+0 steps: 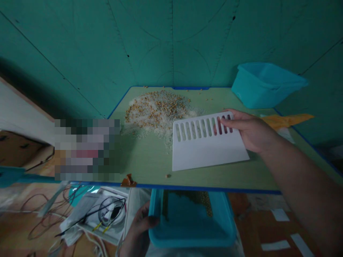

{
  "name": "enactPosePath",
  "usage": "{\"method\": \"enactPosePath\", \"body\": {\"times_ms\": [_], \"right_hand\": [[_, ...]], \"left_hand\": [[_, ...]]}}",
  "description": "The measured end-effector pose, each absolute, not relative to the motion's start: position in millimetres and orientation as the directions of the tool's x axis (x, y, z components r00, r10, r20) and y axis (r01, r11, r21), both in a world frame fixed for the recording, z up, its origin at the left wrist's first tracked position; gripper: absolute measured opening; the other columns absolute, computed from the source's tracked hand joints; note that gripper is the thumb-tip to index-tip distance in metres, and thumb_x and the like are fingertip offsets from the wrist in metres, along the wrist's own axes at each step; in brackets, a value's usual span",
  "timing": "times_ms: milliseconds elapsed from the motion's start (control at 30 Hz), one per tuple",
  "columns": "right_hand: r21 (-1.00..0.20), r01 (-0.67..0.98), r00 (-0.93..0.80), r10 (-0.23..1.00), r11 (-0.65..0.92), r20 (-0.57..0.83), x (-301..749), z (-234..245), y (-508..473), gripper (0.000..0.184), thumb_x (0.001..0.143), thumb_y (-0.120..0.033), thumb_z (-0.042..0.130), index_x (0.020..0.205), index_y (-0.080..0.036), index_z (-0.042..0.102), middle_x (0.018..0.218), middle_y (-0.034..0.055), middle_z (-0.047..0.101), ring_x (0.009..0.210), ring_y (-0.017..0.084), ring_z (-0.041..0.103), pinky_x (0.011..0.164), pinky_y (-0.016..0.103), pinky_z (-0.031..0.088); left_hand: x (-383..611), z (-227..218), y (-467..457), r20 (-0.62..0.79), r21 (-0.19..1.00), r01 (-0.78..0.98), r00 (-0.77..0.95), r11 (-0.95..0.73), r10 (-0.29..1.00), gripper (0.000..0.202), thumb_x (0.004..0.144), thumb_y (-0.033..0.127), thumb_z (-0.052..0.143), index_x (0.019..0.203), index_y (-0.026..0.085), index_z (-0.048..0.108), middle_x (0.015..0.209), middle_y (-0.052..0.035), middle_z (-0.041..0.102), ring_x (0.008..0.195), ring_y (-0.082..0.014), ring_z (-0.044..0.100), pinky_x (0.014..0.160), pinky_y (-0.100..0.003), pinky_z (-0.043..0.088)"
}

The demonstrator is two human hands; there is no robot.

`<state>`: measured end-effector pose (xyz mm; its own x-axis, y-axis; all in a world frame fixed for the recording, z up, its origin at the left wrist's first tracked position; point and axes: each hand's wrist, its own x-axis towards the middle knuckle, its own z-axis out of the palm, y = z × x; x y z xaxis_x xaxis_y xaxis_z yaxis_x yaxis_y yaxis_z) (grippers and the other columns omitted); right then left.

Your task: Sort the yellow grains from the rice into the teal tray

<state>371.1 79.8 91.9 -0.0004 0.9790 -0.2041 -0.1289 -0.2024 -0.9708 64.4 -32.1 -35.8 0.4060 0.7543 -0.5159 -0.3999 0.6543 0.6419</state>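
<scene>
My right hand [249, 130] is closed on a white slotted plastic panel [206, 153], thumb on top across the row of slots. The panel is over the right-centre of the table, tilted slightly, its left end near the edge of a pile of mixed grains [158, 107]: white rice-like grains with round tan beans. My left hand [140, 225] grips the left rim of a blue plastic bin [193, 241] below the table's front edge. Beans and darker grains lie in the bin's far part. The left fingers are partly hidden behind its wall.
A turquoise tub [257, 87] stands at the table's back right, with an orange bag-like thing [289, 120] nearer. A brown scrap [128, 181] lies at the front edge of the table [150, 160]. A blurred-out object is at left. Cables and a white box [107, 232] lie below.
</scene>
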Motion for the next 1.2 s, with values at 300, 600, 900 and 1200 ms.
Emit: {"method": "enactPosePath", "body": {"times_ms": [300,600,900,1200], "right_hand": [[-0.965,-0.129,-0.093,0.972,-0.229,-0.218,353.1,82.6,79.1,0.024,0.068,-0.026,0.067,0.084,-0.021,0.051,0.068,-0.0032,0.06,0.059,0.012,0.059,0.058,0.026,0.047],[-0.972,-0.149,-0.024,0.983,-0.182,-0.181,358.4,86.2,81.0,0.017,0.071,-0.026,0.065,0.079,-0.021,0.051,0.069,-0.0019,0.061,0.058,0.013,0.059,0.061,0.03,0.05],[-0.985,-0.137,-0.036,0.994,-0.108,-0.104,357.7,82.4,77.6,0.021,0.07,-0.029,0.068,0.08,-0.021,0.051,0.07,-0.0018,0.062,0.061,0.013,0.059,0.058,0.026,0.046],[-0.989,0.149,0.046,0.999,0.009,0.017,367.4,71.1,85.7,0.022,0.073,-0.038,0.063,0.083,-0.024,0.049,0.07,-0.0022,0.059,0.061,0.014,0.056,0.056,0.027,0.042]], "left_hand": [[66.6,-33.4,-30.0,-0.527,0.642,-0.404,0.385,0.652,0.757,0.029,0.058,0.017,0.068,0.086,0.02,0.073,0.065,-0.0027,0.071,0.066,-0.0222,0.066,0.063,-0.031,0.051],[65.0,-35.2,-28.7,-0.544,0.64,-0.387,0.383,0.664,0.747,0.03,0.056,0.018,0.068,0.086,0.019,0.073,0.068,-0.0042,0.073,0.069,-0.0249,0.066,0.064,-0.033,0.051],[65.4,-33.3,-30.6,-0.527,0.637,-0.405,0.391,0.655,0.754,0.029,0.059,0.018,0.067,0.087,0.02,0.073,0.069,-0.0041,0.073,0.069,-0.0231,0.066,0.063,-0.031,0.051],[66.3,-34.3,-29.8,-0.521,0.651,-0.396,0.387,0.647,0.761,0.031,0.057,0.018,0.067,0.088,0.019,0.073,0.068,-0.0042,0.073,0.069,-0.0238,0.066,0.066,-0.033,0.05]]}}
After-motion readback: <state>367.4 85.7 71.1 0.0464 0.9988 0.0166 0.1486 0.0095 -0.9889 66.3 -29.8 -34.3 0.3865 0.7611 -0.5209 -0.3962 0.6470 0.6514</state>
